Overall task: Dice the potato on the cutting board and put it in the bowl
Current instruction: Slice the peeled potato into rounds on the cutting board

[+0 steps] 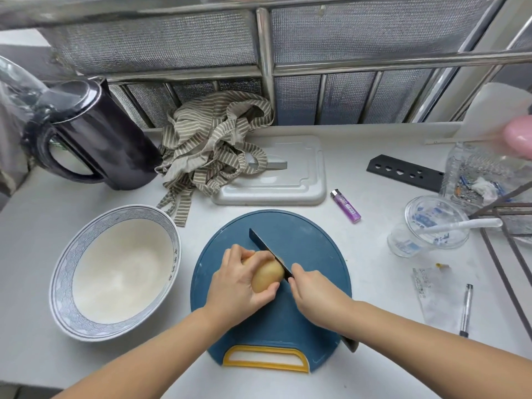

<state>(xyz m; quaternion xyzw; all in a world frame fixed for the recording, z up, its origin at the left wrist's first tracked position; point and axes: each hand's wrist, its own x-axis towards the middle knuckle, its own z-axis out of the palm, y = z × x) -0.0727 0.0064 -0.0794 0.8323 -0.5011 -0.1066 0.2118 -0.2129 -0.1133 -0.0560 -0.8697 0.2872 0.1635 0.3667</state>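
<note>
A yellow-brown potato lies in the middle of the round blue cutting board, which has a yellow handle at its near edge. My left hand grips the potato from the left, fingers curled over its top and thumb under its near side. My right hand grips a black knife. The blade lies across the potato's right end, its tip pointing away and to the left. A large white bowl with a blue patterned rim stands to the left of the board, with nothing visible inside it.
A black kettle stands at the back left, a striped cloth lies over a white board behind. A purple lighter, black knife sheath, plastic cups, a pen and a metal rack lie to the right.
</note>
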